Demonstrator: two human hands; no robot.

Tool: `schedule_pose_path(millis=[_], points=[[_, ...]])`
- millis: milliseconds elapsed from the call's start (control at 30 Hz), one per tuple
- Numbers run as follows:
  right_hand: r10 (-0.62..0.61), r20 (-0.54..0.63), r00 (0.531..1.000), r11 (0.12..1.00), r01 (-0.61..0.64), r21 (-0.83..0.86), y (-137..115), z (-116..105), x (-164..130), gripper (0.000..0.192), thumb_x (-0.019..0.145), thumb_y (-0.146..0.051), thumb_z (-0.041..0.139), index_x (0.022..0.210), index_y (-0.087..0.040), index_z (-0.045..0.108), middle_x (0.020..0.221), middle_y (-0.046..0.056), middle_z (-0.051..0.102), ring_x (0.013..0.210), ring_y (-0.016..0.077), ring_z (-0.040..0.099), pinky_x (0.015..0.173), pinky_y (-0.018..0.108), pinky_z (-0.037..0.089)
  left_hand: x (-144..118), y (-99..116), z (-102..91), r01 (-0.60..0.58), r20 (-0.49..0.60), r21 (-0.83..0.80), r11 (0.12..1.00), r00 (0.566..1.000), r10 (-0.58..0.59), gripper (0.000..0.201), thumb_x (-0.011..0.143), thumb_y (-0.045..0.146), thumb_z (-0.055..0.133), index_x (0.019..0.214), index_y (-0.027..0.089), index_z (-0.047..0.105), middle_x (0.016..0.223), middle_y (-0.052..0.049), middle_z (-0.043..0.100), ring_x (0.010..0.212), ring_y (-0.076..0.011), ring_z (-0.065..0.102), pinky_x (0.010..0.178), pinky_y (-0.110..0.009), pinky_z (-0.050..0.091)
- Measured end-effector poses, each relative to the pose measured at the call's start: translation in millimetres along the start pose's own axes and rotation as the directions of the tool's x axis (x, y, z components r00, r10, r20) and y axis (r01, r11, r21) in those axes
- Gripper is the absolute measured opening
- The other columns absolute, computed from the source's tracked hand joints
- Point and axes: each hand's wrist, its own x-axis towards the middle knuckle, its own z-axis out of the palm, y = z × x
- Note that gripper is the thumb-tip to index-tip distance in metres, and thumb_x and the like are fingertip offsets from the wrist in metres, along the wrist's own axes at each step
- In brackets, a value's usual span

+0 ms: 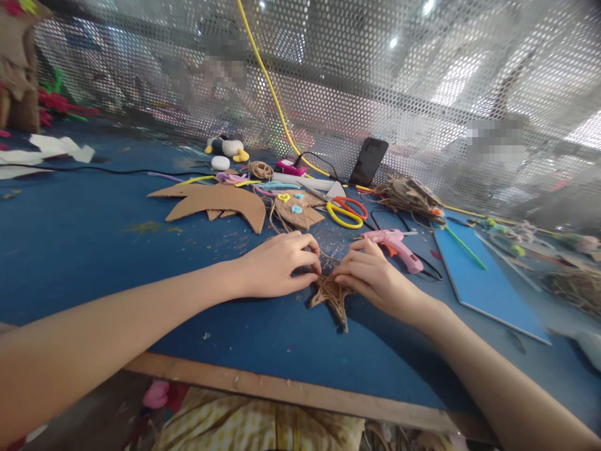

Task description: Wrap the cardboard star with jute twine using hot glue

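Note:
A cardboard star [332, 293] with brown twine along its edges lies on the blue table, between my two hands. My left hand [286, 263] pinches at the star's upper left with thumb and fingers. At its upper right, the fingers of my right hand [370, 272] press on the star. A strand of twine [328, 255] runs behind the star between my hands. Just beyond my right hand lies a pink glue gun [394, 244] with an orange trigger. Scissors [346, 213] with red and yellow handles rest past it, beside a decorated cardboard piece [300, 207].
A cardboard crescent [220, 203] lies left of the scissors. A twine coil [260, 170], a phone [369, 161] and a twine-wrapped bundle [408, 194] stand toward the perforated metal screen [319, 81]. A blue board [488, 275] lies at right. The table's wooden edge [282, 383] runs in front.

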Motion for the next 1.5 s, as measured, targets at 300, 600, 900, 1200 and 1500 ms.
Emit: schedule_pose_path(millis=[300, 600, 900, 1200, 1500], points=[[-0.017, 0.022, 1.0, 1.0, 0.017, -0.015, -0.3, -0.7, -0.1, 0.019, 0.103, -0.026, 0.052, 0.097, -0.02, 0.068, 0.087, 0.005, 0.065, 0.095, 0.0211, 0.047, 0.09, 0.04, 0.044, -0.1, 1.7, -1.6, -0.028, -0.01, 0.059, 0.998, 1.0, 0.029, 0.016, 0.096, 0.025, 0.062, 0.101, 0.02, 0.075, 0.113, -0.009, 0.065, 0.103, -0.0248, 0.062, 0.094, -0.04, 0.047], [-0.004, 0.004, 1.0, 1.0, 0.004, 0.022, 0.0, 0.1, -0.4, 0.013, 0.102, -0.024, 0.053, 0.103, -0.021, 0.066, 0.089, 0.004, 0.067, 0.094, 0.0206, 0.047, 0.088, 0.038, 0.044, -0.4, 4.0, -3.2, -0.179, -0.001, 0.056, 0.982, 0.984, 0.179, 0.018, 0.099, 0.024, 0.058, 0.104, 0.026, 0.074, 0.116, -0.006, 0.065, 0.101, -0.0225, 0.058, 0.092, -0.038, 0.044], [0.056, 0.02, 0.998, 0.998, -0.055, -0.017, -1.1, -6.6, -3.2, 0.012, 0.1, -0.027, 0.057, 0.107, -0.023, 0.065, 0.096, 0.007, 0.066, 0.101, 0.0232, 0.05, 0.089, 0.039, 0.048, -0.6, 4.1, -2.9, -0.158, 0.011, 0.053, 0.986, 0.987, 0.157, 0.017, 0.097, 0.027, 0.061, 0.109, 0.023, 0.072, 0.117, -0.007, 0.065, 0.102, -0.0232, 0.058, 0.092, -0.038, 0.045], [0.033, 0.078, 0.996, 0.999, -0.03, -0.038, -4.7, -15.8, -4.7, 0.03, 0.088, -0.01, 0.056, 0.114, -0.022, 0.063, 0.101, 0.009, 0.067, 0.105, 0.0263, 0.052, 0.091, 0.045, 0.049, -0.4, 3.9, -2.5, -0.062, 0.016, 0.06, 0.996, 0.998, 0.061, 0.015, 0.094, 0.031, 0.066, 0.099, 0.019, 0.072, 0.116, -0.008, 0.065, 0.104, -0.0244, 0.06, 0.093, -0.039, 0.046], [-0.126, -0.009, 0.992, 0.99, 0.125, -0.067, 3.2, -8.9, -3.9, 0.018, 0.098, -0.015, 0.055, 0.106, -0.021, 0.069, 0.097, 0.008, 0.071, 0.102, 0.0243, 0.055, 0.092, 0.045, 0.051, -1.3, 6.1, -1.8, -0.051, 0.009, 0.083, 0.995, 0.999, 0.05, 0.023, 0.088, 0.038, 0.073, 0.08, 0.018, 0.065, 0.115, -0.008, 0.065, 0.101, -0.0248, 0.059, 0.091, -0.039, 0.045]])
